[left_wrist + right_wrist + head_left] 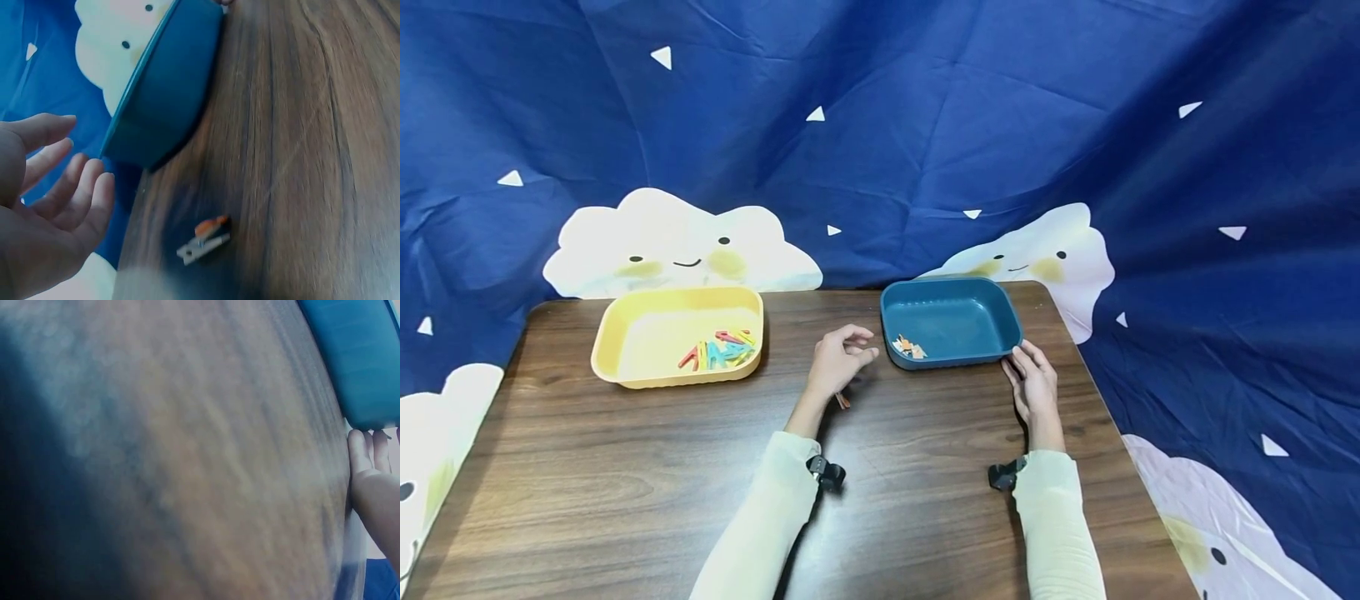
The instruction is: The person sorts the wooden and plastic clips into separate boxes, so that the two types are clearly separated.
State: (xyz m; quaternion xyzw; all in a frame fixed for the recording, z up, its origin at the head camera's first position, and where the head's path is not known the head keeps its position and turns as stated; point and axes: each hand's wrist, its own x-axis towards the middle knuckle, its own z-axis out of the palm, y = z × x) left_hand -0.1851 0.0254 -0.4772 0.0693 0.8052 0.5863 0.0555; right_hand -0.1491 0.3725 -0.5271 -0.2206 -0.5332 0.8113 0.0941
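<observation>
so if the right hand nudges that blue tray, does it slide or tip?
Likely slides: the blue tray is shallow and wide, sitting flat on the smooth wooden table. Probably light, since it looks like thin plastic holding only a few small clips. The right hand touches its near corner, so a push there may turn it.

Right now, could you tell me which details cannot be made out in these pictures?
- Clip on the table: head view, mostly hidden under the left hand.
- Pieces in the blue tray: head view, too small to identify.
- Right hand: right wrist view, cut off by the edge; the table is blurred.
- Yellow tray: absent from both wrist views.
</observation>
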